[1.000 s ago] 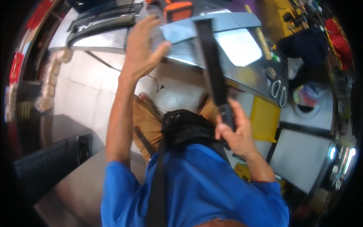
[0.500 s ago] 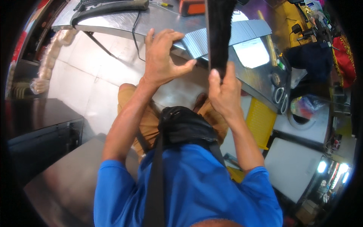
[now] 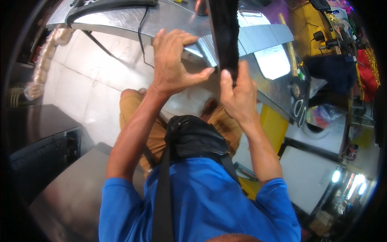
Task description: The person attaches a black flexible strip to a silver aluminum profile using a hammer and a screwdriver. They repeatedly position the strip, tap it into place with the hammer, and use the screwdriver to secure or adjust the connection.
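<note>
Black strip [image 3: 224, 36], long and flat, stands upright in the upper centre of the head view, its top running out of the picture and its lower end held between the two hands in front of the steel desk [image 3: 169, 20].

Head view, hands: the right hand [image 3: 238, 97] is closed on the strip's lower end, thumb pressed up against its near face and fingers wrapped behind, which appears to keep the strip steady and vertical. The left hand [image 3: 171, 64] is partly open; its fingers curl over the edge of a grey ribbed panel [image 3: 258, 38] lying on the desk, while its thumb stretches across to touch the strip near the right thumb. That hand seems to brace on the panel and guide the strip rather than grip it.

Head view, arms: both forearms rise from the lower edge, elbows bent, and converge at the strip. Blue sleeves [image 3: 209, 201] cover the upper arms.

Head view, surroundings: a black cable [image 3: 141, 30] hangs from the desk edge onto the pale tiled floor [image 3: 80, 80]. A black bag [image 3: 193, 137] on a strap sits at the person's waist. A yellow object [image 3: 274, 125] stands to the right below the desk.
</note>
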